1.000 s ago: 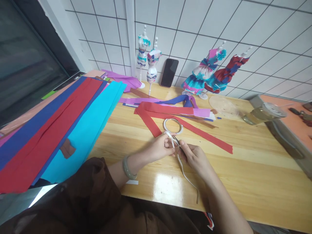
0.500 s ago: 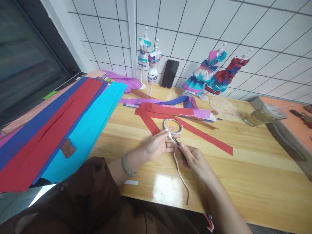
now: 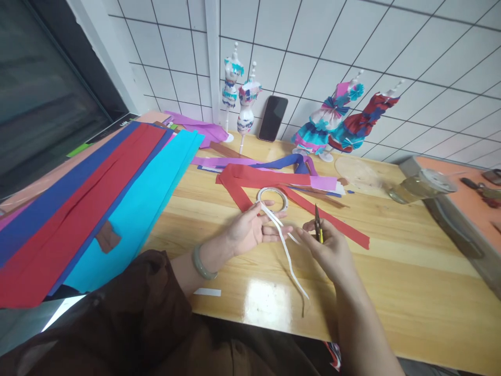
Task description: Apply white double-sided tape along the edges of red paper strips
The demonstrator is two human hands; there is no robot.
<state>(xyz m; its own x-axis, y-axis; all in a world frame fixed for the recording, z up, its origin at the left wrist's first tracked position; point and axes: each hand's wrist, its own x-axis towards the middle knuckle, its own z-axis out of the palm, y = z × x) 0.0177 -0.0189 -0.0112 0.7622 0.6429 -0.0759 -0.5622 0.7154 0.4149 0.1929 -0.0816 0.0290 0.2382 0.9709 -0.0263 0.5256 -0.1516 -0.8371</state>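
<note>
My left hand (image 3: 248,230) pinches the top of a narrow white strip (image 3: 287,256) between thumb and finger, its other fingers spread. The strip hangs down over the wooden table (image 3: 371,292). My right hand (image 3: 332,248) is wrapped round small scissors (image 3: 318,224) with a yellow handle part, their dark tips pointing away from me. A short white piece (image 3: 293,238) shows near my right fingertips; whether they touch it is unclear. A roll of white tape (image 3: 285,194) lies just behind my left fingers. Behind it a long red strip (image 3: 332,216) crosses the table.
Coloured sheets, with a red one (image 3: 82,214) and a cyan one (image 3: 144,203), cover the left. Two small mannequins (image 3: 246,112) and two dressed ones (image 3: 324,122) stand along the tiled wall, with a phone (image 3: 273,119) between. A cup (image 3: 417,187) stands right.
My right hand has moved right with the scissors, away from my left hand, and the scissors now point upward. The white strip now hangs in full view from my left fingers.
</note>
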